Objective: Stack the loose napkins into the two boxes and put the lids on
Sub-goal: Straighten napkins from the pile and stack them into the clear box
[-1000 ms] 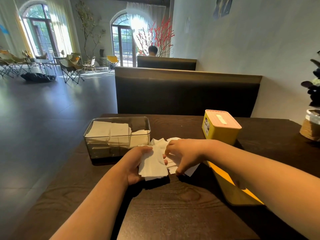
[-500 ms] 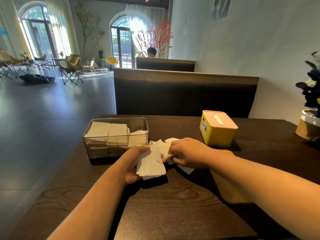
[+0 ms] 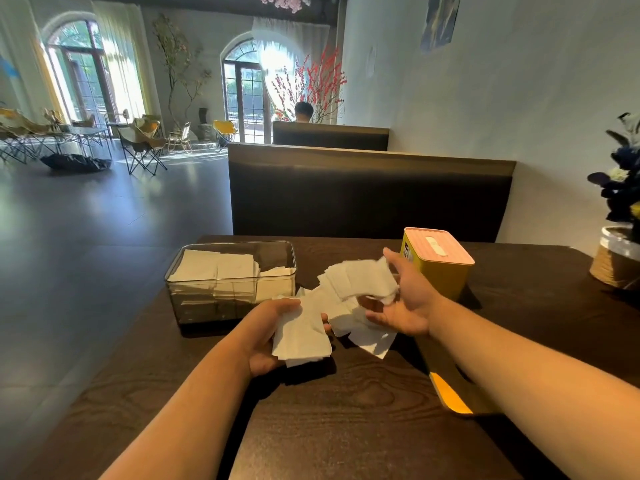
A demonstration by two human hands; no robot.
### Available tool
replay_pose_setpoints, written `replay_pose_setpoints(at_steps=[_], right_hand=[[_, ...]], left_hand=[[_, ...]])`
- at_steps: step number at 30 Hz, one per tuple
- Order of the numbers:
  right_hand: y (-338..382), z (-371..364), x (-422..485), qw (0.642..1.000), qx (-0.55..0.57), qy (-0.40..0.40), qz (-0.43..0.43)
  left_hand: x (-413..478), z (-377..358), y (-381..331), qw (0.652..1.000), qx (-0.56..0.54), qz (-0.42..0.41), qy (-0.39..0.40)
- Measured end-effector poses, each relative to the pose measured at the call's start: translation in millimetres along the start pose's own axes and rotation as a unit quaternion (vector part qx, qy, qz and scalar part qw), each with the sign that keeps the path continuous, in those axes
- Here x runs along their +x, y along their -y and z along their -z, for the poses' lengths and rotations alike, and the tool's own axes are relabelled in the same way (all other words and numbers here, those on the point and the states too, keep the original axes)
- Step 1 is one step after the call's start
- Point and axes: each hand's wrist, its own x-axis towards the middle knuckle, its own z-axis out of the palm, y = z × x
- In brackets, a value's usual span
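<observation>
There are two boxes, one clear box [image 3: 194, 306] and one yellow box [image 3: 440, 278], plus one loose lid [image 3: 450, 396]. The napkins [image 3: 363, 282] overlap uncountably.

No legible text, only a blurred dark label [image 3: 408, 253] on the yellow box [image 3: 441, 282], far right on the desk [image 3: 346, 403].
</observation>
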Motion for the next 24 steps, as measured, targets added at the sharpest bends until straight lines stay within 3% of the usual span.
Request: replay_pose_setpoints(at_steps=[5, 10, 17, 20, 24], right_hand=[[-8, -8, -7, 0.993, -0.084, -0.051, -0.058], [13, -23, -8, 0.977, -0.19, -0.085, 0.034], [56, -41, -57, 0.92, -0.357, 0.124, 0.099], [52, -56, -51, 0.876, -0.437, 0.18, 0.096], [30, -74, -26, 0.776, -0.593, 0.18, 0.119]], left_hand=[[3, 0, 0, 1.0, -0.007, 0.01, -0.005], [1, 1, -1, 1.0, -0.02, 0.014, 0.014], [0, 2, 1, 0.999, -0.028, 0.002, 0.04], [0, 0, 5, 0.997, -0.036, -0.01, 0.071], [-3, -6, 8, 0.991, -0.067, -0.007, 0.112]])
